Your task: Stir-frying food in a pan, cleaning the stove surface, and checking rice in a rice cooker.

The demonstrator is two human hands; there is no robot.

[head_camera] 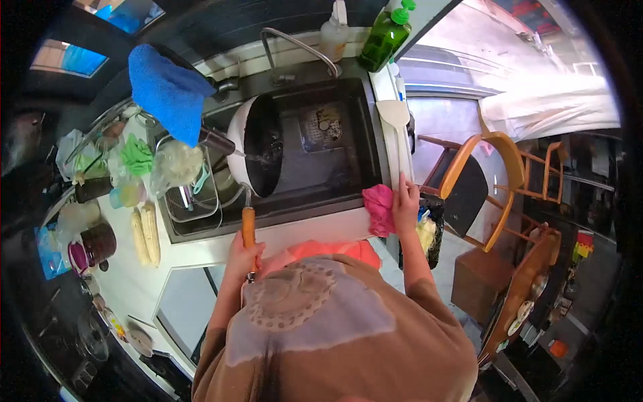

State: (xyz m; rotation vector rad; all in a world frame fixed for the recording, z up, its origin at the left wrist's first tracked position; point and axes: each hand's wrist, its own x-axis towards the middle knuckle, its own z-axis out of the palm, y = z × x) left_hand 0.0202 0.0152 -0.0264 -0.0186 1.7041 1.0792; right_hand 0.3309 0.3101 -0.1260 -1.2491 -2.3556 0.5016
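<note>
My left hand (243, 257) is closed around the wooden handle (248, 226) of a wok (263, 145), which is tilted up on its side in the dark sink (331, 176). Water runs from a dark faucet nozzle (221, 141) at the wok's inner edge. My right hand (406, 201) is at the counter edge, touching the handle end of a pale spatula (396, 118) that lies along the sink's right rim; whether the fingers grip it is unclear. A pink cloth (379, 210) lies just left of that hand.
A wire basket (193, 211) with bagged items stands at the sink's left, near two corn cobs (145, 235). A blue towel (168, 93) hangs above. A green pump bottle (387, 37) and a spray bottle (334, 37) stand behind. Wooden chairs (469, 186) are at the right.
</note>
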